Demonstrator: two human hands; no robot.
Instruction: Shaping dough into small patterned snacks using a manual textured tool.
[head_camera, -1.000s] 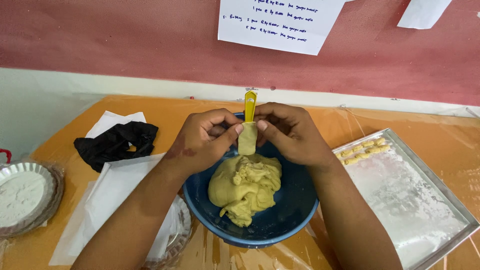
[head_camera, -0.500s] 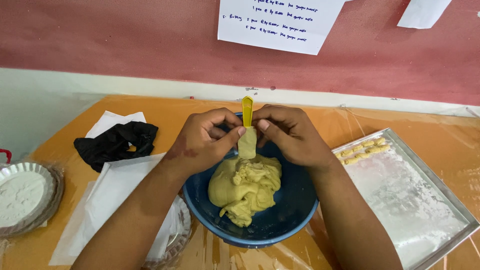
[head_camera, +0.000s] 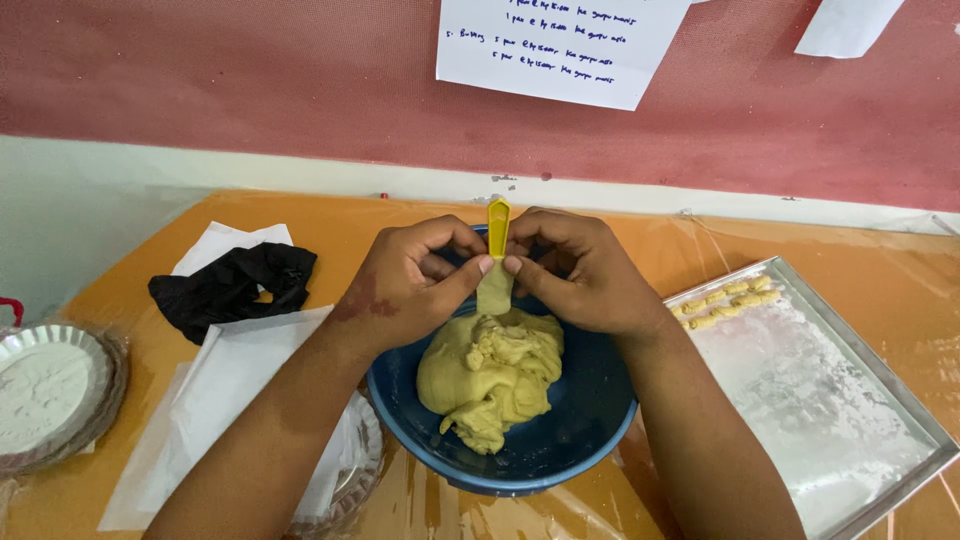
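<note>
A blue bowl (head_camera: 590, 440) stands in front of me with a lump of yellow dough (head_camera: 492, 372) in it. Above the bowl's far rim my left hand (head_camera: 410, 285) and my right hand (head_camera: 580, 272) meet around a small yellow spoon-like tool (head_camera: 497, 218). Its handle points up between the fingers. A flat strip of dough (head_camera: 494, 292) covers the tool's lower part, and both thumbs press on that strip.
A floured metal tray (head_camera: 860, 400) at the right holds several small shaped dough pieces (head_camera: 725, 303) along its far edge. At the left are a black cloth (head_camera: 235, 285), white paper sheets (head_camera: 215, 400) and a fluted tin of flour (head_camera: 45, 390). Plastic film covers the orange table.
The hands have stayed over the bowl. The fingers shifted slightly on the dough strip and the tool sits a little more upright.
</note>
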